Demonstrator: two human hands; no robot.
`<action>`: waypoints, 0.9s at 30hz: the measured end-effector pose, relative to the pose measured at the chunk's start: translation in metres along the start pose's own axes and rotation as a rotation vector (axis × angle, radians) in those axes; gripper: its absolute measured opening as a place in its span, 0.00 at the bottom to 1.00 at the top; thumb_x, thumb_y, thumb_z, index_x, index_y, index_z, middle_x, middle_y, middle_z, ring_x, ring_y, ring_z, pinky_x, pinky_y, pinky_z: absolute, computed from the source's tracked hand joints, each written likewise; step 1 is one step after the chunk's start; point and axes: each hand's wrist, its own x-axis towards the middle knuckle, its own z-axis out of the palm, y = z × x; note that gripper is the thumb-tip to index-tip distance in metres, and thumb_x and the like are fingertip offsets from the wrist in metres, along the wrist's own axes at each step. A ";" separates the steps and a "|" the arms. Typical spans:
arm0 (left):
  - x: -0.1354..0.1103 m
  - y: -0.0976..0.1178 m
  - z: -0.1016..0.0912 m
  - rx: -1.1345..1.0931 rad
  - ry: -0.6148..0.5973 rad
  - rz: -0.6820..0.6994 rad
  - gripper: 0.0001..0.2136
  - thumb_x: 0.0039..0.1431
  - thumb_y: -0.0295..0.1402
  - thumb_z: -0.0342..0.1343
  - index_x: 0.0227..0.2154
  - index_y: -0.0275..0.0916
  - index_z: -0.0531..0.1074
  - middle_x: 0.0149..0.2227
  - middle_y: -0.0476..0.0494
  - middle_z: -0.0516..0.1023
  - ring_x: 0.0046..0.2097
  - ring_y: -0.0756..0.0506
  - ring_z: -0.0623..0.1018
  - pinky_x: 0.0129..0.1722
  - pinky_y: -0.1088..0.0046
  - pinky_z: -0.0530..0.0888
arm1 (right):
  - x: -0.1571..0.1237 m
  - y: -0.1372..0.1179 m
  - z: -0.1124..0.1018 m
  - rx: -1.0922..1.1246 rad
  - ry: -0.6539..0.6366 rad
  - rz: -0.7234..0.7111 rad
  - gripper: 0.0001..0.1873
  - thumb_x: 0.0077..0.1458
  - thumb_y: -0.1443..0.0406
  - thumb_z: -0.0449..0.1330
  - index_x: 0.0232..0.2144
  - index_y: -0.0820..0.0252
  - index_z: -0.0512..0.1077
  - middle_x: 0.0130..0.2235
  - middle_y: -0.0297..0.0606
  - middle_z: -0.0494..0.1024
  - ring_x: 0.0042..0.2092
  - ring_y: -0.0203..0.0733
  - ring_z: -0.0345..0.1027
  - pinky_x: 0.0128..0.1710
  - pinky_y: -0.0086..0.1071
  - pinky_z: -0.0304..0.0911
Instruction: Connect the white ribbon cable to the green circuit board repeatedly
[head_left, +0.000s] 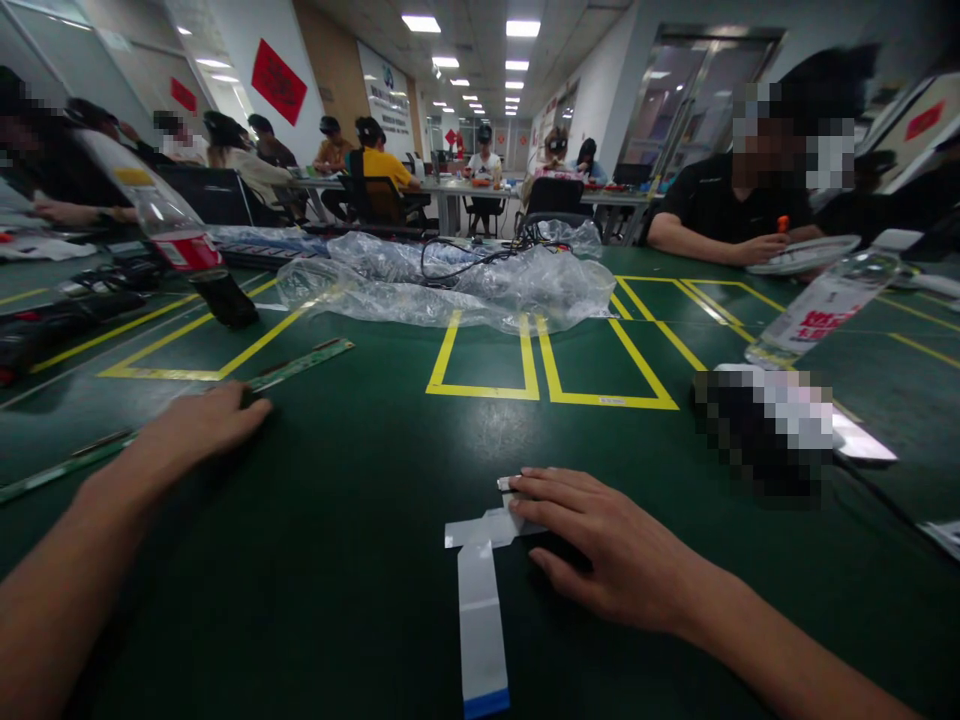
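Note:
My left hand point(191, 428) is over a long, narrow green circuit board strip point(304, 364), its fingers on the far side and thumb on the near side. The strip slants across the left of the table, its middle hidden by the hand. Nearer the front, my right hand point(607, 535) lies with fingers stretched out, fingertips touching a white flat ribbon cable point(480, 610). This cable has a bent, branching upper end, partly under the fingers, and a blue tip at its lower end.
Crumpled clear plastic wrap point(457, 280) with black cables lies at the back. A cola bottle point(184, 250) tilts at left; a water bottle point(821, 305) and a pixelated object point(772, 430) stand at right. Yellow tape point(480, 391) marks the green table. A co-worker point(720, 205) sits at right.

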 end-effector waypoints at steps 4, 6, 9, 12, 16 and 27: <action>-0.010 0.064 0.015 0.030 -0.067 0.161 0.31 0.68 0.46 0.35 0.59 0.25 0.67 0.58 0.24 0.72 0.55 0.30 0.74 0.55 0.49 0.71 | 0.000 0.000 0.002 -0.028 -0.004 0.020 0.25 0.63 0.62 0.59 0.62 0.52 0.66 0.67 0.39 0.66 0.67 0.49 0.58 0.66 0.49 0.55; -0.020 0.097 0.020 0.037 -0.074 0.253 0.32 0.67 0.47 0.37 0.63 0.28 0.64 0.65 0.27 0.64 0.63 0.28 0.67 0.61 0.46 0.66 | -0.001 0.000 0.003 -0.041 -0.008 0.023 0.24 0.64 0.62 0.58 0.62 0.53 0.66 0.67 0.40 0.65 0.67 0.48 0.57 0.66 0.48 0.56; -0.041 0.138 0.025 0.023 -0.087 0.419 0.30 0.67 0.47 0.39 0.66 0.35 0.61 0.69 0.36 0.59 0.68 0.33 0.60 0.67 0.51 0.61 | 0.000 0.000 0.003 -0.055 -0.009 0.015 0.24 0.64 0.62 0.57 0.62 0.55 0.66 0.67 0.40 0.65 0.68 0.47 0.57 0.67 0.46 0.55; -0.062 0.163 0.026 -0.035 -0.092 0.594 0.28 0.69 0.45 0.40 0.68 0.40 0.58 0.71 0.40 0.56 0.70 0.36 0.57 0.69 0.50 0.58 | 0.001 0.000 0.004 -0.083 -0.010 0.007 0.25 0.64 0.62 0.57 0.62 0.55 0.66 0.67 0.39 0.66 0.69 0.47 0.54 0.67 0.47 0.53; -0.080 0.178 0.025 -0.084 -0.093 0.723 0.27 0.70 0.44 0.41 0.68 0.40 0.57 0.71 0.39 0.54 0.71 0.35 0.57 0.67 0.47 0.61 | 0.002 -0.001 0.006 -0.147 0.005 0.018 0.24 0.63 0.61 0.58 0.61 0.54 0.68 0.66 0.38 0.67 0.70 0.54 0.48 0.68 0.54 0.50; -0.097 0.185 0.021 -0.042 -0.072 0.833 0.26 0.70 0.44 0.41 0.68 0.42 0.57 0.70 0.37 0.56 0.70 0.35 0.59 0.65 0.48 0.65 | 0.003 -0.001 0.008 -0.171 -0.017 0.018 0.27 0.63 0.61 0.57 0.63 0.53 0.65 0.67 0.37 0.65 0.70 0.51 0.51 0.69 0.54 0.47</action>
